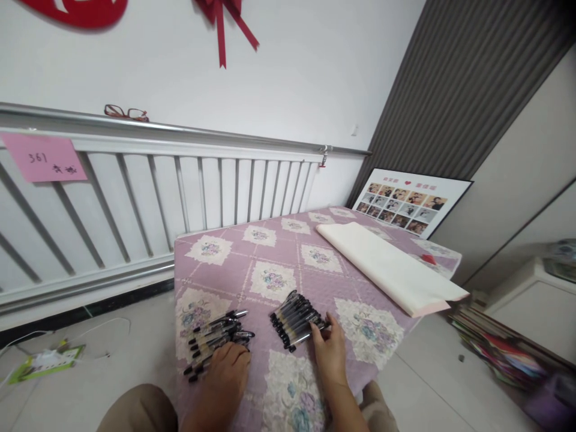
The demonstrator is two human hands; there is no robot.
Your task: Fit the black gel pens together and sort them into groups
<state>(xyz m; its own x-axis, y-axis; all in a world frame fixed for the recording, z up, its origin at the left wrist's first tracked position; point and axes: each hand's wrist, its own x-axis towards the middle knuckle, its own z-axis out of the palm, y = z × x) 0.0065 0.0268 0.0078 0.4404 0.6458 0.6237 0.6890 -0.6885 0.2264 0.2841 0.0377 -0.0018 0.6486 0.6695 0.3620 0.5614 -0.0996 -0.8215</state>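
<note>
Two groups of black-capped clear pens lie on a purple floral tablecloth [310, 285]. The loose pens [216, 336] on the left point unevenly and overlap. My left hand [228, 372] rests on their near right side, its fingers curled together over a pen; the fingertips are partly hidden. To the right, a neat row of pens [292, 318] lies side by side, slanting. My right hand [330, 348] has its thumb and fingers closed around the end of the nearest pen, at the right edge of that row.
A rolled cream sheet [387, 264] lies along the table's right side, near a small red item [428, 258]. A photo board [409, 201] leans at the far end. Behind stands a white radiator [225, 186], with glasses [126, 113] on its pipe.
</note>
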